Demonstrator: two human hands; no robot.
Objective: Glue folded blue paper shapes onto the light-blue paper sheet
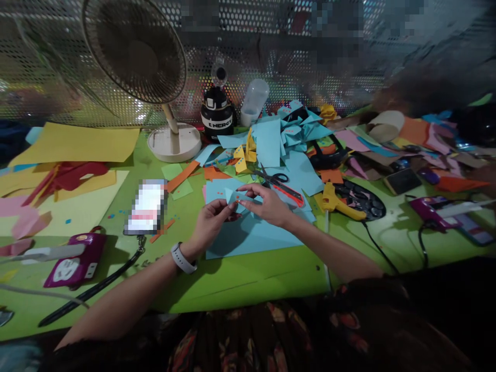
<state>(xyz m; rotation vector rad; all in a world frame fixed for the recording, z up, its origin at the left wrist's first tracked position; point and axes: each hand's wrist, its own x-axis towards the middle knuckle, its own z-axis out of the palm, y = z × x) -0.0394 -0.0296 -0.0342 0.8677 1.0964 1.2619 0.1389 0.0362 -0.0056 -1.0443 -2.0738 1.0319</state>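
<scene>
Both hands meet over the blue paper sheets at the table's front middle. Between them is a small folded piece of light blue paper with red dots near it. My left hand, wearing a pale wristband, pinches its lower left side between thumb and fingers. From the right, my right hand grips the same piece with thumb and bent fingers. Just behind my right hand lie scissors and a red utility knife. The fingers partly hide the folded paper.
A fan, a black bottle and a heap of blue paper pieces stand behind. Right is a yellow glue gun with a cord. Left lie a phone, a strap and a purple box.
</scene>
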